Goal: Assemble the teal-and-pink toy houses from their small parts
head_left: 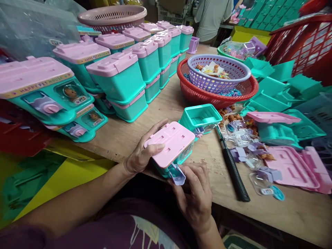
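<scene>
A toy pet house with a pink lid and teal body lies tilted at the table's near edge. My left hand grips its left side, thumb on the lid. My right hand holds it from below at the front, fingers by a small lilac piece sticking out of the house's lower end. An open teal box body sits just behind it.
Finished pet houses are stacked at the left and back. A red basket holds a lilac basket of small parts. A hammer, pink lids, teal bodies and bagged figures lie right. A person stands behind.
</scene>
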`<state>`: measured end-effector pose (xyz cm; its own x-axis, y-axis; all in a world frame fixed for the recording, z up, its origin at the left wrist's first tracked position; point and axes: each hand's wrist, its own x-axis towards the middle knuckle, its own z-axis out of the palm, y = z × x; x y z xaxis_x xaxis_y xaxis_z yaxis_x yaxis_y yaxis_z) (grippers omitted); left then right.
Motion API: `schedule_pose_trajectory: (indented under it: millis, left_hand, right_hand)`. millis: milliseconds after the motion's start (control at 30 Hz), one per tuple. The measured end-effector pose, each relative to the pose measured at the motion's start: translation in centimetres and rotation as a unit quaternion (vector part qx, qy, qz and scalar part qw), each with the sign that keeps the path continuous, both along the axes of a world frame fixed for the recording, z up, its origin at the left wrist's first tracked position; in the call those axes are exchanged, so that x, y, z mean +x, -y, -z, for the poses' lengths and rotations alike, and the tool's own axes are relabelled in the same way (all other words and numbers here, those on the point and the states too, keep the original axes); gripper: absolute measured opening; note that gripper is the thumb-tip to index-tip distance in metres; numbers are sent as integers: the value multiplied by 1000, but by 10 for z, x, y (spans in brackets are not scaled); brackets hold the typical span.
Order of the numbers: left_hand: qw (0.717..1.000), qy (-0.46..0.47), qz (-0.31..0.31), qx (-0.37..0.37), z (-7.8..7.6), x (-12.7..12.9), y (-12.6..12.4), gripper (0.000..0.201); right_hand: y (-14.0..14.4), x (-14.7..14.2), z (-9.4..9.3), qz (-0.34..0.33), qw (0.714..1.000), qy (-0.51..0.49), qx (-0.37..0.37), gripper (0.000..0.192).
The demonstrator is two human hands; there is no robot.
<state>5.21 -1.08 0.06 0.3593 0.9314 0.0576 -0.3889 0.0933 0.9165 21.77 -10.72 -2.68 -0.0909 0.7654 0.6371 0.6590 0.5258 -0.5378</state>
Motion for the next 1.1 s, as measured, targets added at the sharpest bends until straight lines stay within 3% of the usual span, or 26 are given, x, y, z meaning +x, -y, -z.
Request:
schedule_pose_trajectory:
  millis: [233,467,867,1100]
  left_hand:
    - [1000,15,-12,-21,-2,0,2,68]
    - [1000,9,-14,-12,-1,-1,1,69]
    - [998,-42,-43,33,2,-5,2,73]
    - [999,-22,-17,21,-3,-4,2,74]
  right_hand:
    - [-6,-4,-3,44,998,-35,7,42]
    - [-5,-7,-2,39,997,-50,37,47]
    - [0,-5,3,1,999,-18,28,41]
    - [1,-7,-7,44,999,-9,-8,44]
